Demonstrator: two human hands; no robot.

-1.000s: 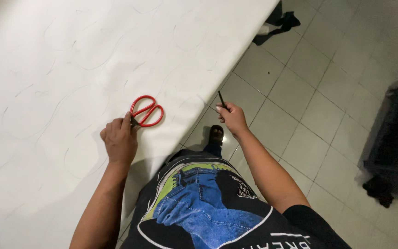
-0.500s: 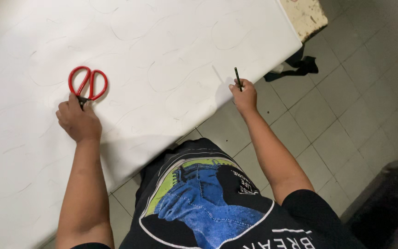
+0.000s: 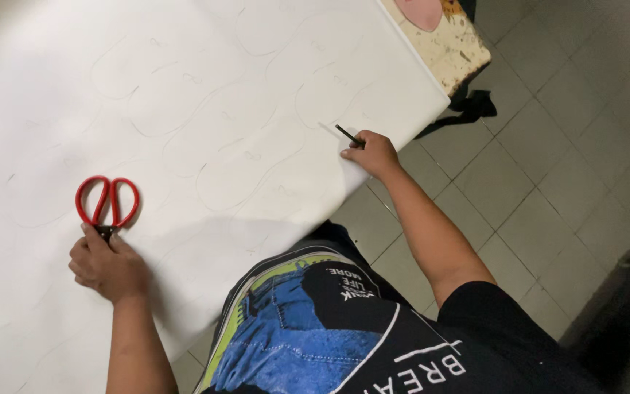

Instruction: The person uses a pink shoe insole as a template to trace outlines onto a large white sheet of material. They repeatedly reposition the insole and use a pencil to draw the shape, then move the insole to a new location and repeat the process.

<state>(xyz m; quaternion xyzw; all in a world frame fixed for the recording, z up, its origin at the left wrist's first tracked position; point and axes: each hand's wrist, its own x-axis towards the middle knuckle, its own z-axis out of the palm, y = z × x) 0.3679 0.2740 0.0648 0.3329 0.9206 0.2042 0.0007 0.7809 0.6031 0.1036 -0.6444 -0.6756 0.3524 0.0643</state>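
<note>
I see my left hand [image 3: 103,264] resting on the white fabric [image 3: 205,138], fingers curled nearly closed over the blade end of the red-handled scissors [image 3: 107,203]; the two handle loops stick out beyond the fingertips, the blades are covered by the hand. My right hand [image 3: 370,153] sits at the fabric's near edge, fingers pinched shut around a thin dark pencil [image 3: 348,135] whose tip points onto the cloth. Faint curved outlines on the fabric are hard to make out. A worn table corner [image 3: 455,45] shows past the fabric; a dark cloth scrap [image 3: 469,108] lies on the tiled floor [image 3: 548,168].
</note>
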